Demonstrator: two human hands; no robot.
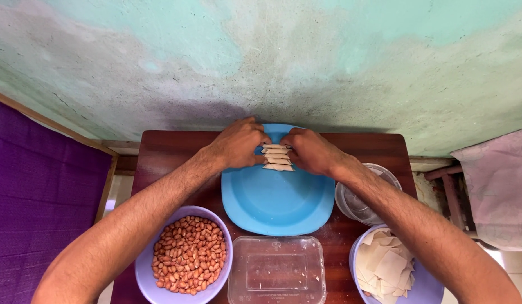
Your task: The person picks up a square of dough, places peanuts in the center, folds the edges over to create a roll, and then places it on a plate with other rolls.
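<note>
No labels, signs or screens are showing, and the only package-like thing is a clear rectangular plastic container [277, 270] with rounded corners, which is lying at the near edge of the dark wooden table [165, 152], just below the blue plate [272, 208].

Soft, even daylight; sharp focus.

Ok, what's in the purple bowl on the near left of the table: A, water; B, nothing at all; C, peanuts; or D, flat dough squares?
C: the near-left purple bowl is filled with reddish-brown peanuts, while the flat dough squares sit in the other bowl on the right.
</note>
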